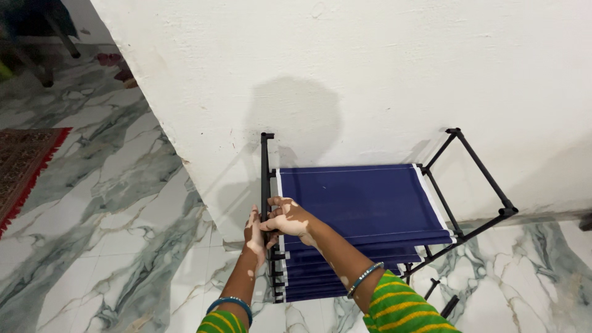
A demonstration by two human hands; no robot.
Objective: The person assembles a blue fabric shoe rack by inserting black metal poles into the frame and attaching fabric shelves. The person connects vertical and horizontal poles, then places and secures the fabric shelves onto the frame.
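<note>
A black-framed rack with several blue fabric shelves stands against a white wall. Both hands are at its left front post. My left hand grips the post from the left side. My right hand wraps the same post from the right, just above the left hand, with its wrist over the edge of the top blue shelf. Each wrist bears a blue bangle, and green-and-yellow striped sleeves show at the bottom.
The floor is white marble with grey-green veins. A red patterned rug lies at the far left. A loose black rod lies on the floor by the rack's right foot. Dark furniture legs stand at top left.
</note>
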